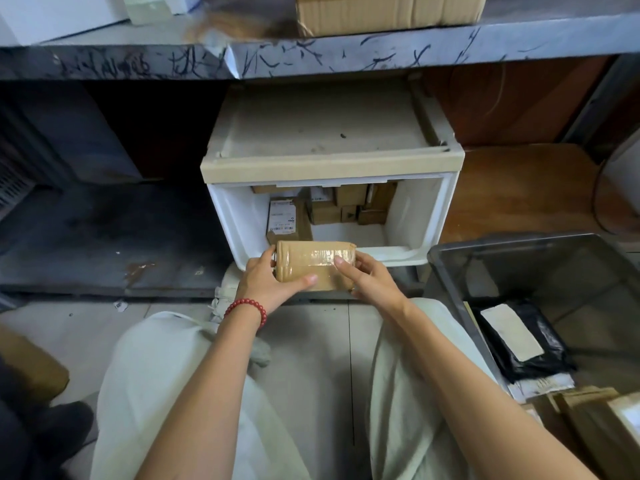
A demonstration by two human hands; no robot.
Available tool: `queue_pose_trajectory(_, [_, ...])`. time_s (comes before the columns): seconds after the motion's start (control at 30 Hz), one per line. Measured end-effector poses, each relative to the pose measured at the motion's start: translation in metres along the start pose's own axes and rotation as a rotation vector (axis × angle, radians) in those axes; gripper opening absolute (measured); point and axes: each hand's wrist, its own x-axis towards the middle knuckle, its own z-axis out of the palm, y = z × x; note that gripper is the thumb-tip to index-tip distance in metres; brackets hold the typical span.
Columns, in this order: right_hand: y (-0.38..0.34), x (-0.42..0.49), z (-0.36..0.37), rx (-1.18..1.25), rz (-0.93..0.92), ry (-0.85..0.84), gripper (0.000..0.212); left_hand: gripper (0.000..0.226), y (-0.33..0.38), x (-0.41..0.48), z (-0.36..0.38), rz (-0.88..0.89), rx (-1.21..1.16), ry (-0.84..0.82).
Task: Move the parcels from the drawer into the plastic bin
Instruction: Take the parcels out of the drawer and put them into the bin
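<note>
— How far along is it?
— Early, I'd say. The grey plastic bin (502,243), near right, holds a black mailer bag (509,355) and a few brown boxes (595,420).
— And the drawer?
— The white drawer (415,216) has a labelled parcel (284,218) and small cartons (346,206) at its far end. The left hand (266,285) and right hand (367,282) have their fingers (343,265) clamped on a taped brown parcel (313,265) at the drawer's near edge.

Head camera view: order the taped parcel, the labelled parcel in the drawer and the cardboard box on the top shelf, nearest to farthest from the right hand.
1. Taped parcel: gripped by the right hand, at the front edge of the drawer.
2. Labelled parcel: inside the drawer, left side, just behind.
3. Cardboard box: up on the top shelf, farthest.
</note>
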Motion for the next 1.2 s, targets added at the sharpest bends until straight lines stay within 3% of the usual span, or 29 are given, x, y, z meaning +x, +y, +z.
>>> queue_pose_trajectory(0.1, [0.002, 0.0, 0.003, 0.006, 0.017, 0.057, 0.057, 0.098, -0.001, -0.002, 0.001, 0.012, -0.101, 0.013])
queue_pose_trajectory(0.2, [0.006, 0.005, 0.004, 0.037, 0.027, 0.086, 0.044, 0.091, -0.001, -0.002, -0.002, 0.029, -0.201, 0.042])
queue_pose_trajectory(0.3, [0.004, 0.008, 0.005, 0.057, 0.022, 0.118, 0.052, 0.1, 0.001, -0.002, -0.003, 0.047, -0.168, 0.096])
queue_pose_trajectory(0.43, [0.001, 0.007, 0.007, 0.05, 0.007, 0.078, 0.062, 0.111, 0.005, -0.004, -0.001, 0.041, -0.11, 0.043])
queue_pose_trajectory(0.57, [-0.002, 0.005, 0.008, 0.114, 0.025, 0.078, 0.056, 0.087, 0.004, -0.004, -0.001, 0.062, -0.27, 0.068])
queue_pose_trajectory(0.7, [-0.003, 0.004, 0.008, 0.116, -0.047, 0.216, 0.038, 0.079, 0.012, -0.007, 0.001, 0.111, -0.252, 0.149])
queue_pose_trajectory(0.87, [0.0, 0.005, 0.004, 0.03, -0.222, 0.259, 0.054, 0.097, 0.022, -0.009, 0.01, 0.183, -0.023, 0.11])
queue_pose_trajectory(1.03, [-0.009, 0.0, -0.02, 0.223, -0.239, 0.385, 0.046, 0.078, 0.057, -0.011, 0.032, 0.263, -0.186, 0.162])
queue_pose_trajectory(1.2, [-0.01, -0.016, -0.079, 0.201, -0.18, 0.548, 0.038, 0.061, 0.091, -0.018, 0.077, 0.278, -0.259, 0.021])
